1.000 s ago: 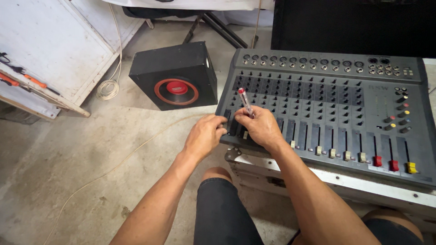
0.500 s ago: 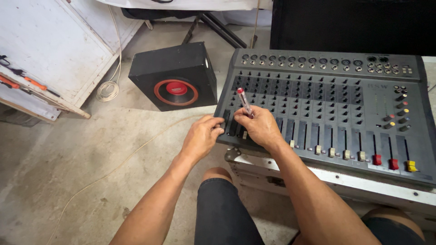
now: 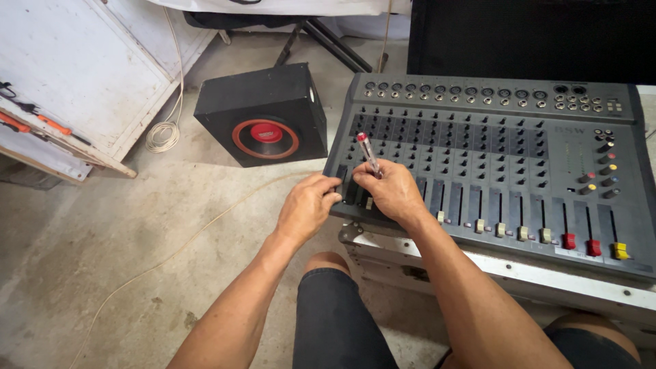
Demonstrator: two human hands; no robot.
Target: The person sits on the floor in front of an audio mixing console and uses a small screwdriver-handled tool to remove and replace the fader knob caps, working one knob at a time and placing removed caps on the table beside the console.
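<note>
At the front left corner of the mixer [image 3: 492, 157], the right hand [image 3: 393, 191] pinches a screwdriver [image 3: 367, 154] between its fingers, the red handle end pointing up, and the left hand [image 3: 307, 208] curls its fingers on the mixer's left edge. I think the tip can slip and scratch the panel or hit a fader beside it, because the blade is hidden under the hand. The mixer lies on a metal case [image 3: 506, 273], so a hard push may shift it.

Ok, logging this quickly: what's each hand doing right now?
Left hand: closed, pinching the left edge of the mixer.
Right hand: closed, holding a screwdriver.
</note>
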